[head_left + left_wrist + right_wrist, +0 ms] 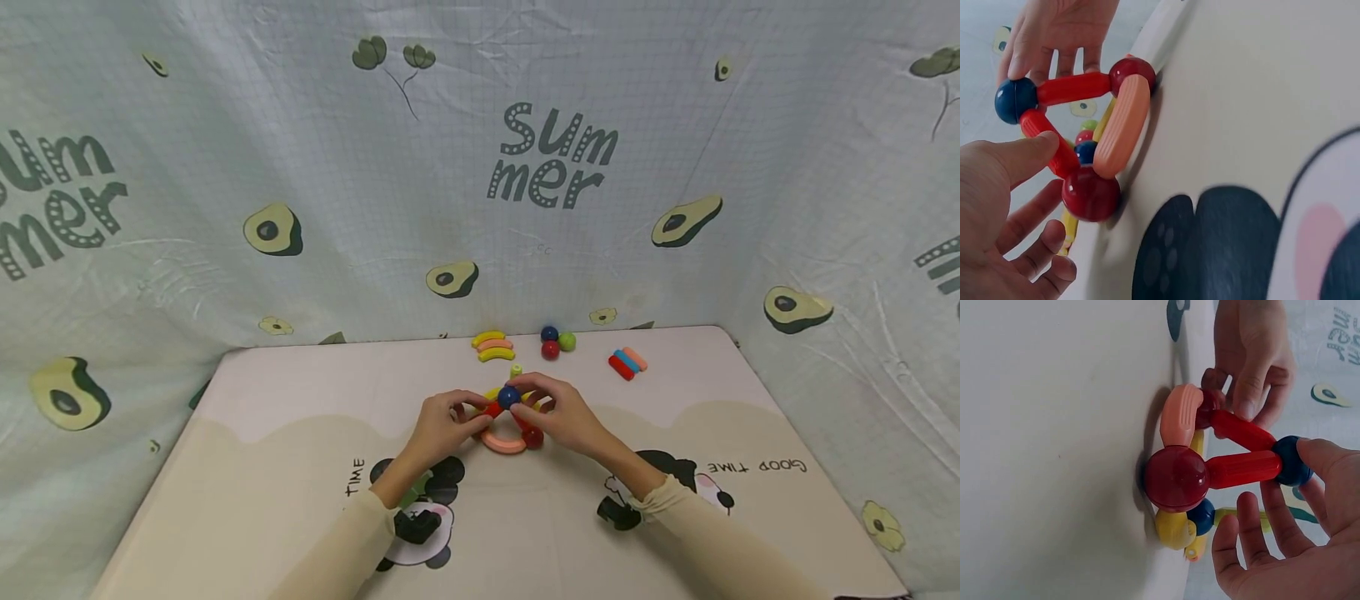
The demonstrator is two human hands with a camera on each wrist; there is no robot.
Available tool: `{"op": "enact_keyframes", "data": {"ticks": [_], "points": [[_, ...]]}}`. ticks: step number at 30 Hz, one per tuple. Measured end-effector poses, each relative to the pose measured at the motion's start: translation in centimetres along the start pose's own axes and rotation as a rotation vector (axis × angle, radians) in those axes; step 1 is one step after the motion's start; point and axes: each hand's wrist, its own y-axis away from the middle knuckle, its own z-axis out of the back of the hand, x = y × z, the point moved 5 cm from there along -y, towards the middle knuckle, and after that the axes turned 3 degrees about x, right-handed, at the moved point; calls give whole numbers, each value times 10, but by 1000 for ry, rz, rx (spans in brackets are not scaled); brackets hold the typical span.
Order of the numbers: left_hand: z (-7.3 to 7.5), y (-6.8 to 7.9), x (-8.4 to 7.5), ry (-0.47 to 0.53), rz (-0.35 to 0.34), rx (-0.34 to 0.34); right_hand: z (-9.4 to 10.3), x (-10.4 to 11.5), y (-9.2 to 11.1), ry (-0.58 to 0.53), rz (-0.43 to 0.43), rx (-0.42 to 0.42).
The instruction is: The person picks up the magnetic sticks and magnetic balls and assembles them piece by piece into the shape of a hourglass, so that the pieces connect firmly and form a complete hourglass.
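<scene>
A small frame of balls and sticks stands on the table between both hands. My right hand point(558, 408) pinches the dark blue ball point(1291, 461) at its top. My left hand point(444, 423) holds one red stick point(1050, 145) between thumb and fingers. That stick runs from the blue ball down to a red ball point(1091, 194). A second red stick point(1244, 470) slopes from the blue ball to another red ball point(1176, 478). A peach curved stick point(504, 446) joins the red balls at the front. Behind are a yellow curved stick point(1174, 530), another blue ball point(1201, 515) and an upright yellow-green stick point(516, 371).
Toward the back lie yellow curved sticks point(497, 354) with a peach one point(495, 343). Right of them sit blue point(550, 333), red point(551, 350) and green point(567, 342) balls. Farther right are red point(621, 367), blue point(627, 360) and peach point(635, 358) short sticks.
</scene>
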Motion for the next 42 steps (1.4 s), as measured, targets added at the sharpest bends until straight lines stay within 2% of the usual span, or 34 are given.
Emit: {"op": "enact_keyframes", "data": {"ticks": [4,14,20,25,34,42], "points": [[3,5,4,-34,5,7,-2,0,4,4,-4,-14],[6,14,13,-92,49,98,-6,4,11,0,3,-60],[6,15,14,-87,30,101,-9,6,11,27,20,-114],[0,17,15,-78,11,94,-10,6,11,29,24,-140],[-12,23,4,-89,-44,56,-5,4,13,3,15,-124],[-24,26,-7,-106,-41,106,0,0,17,37,43,-101]]}}
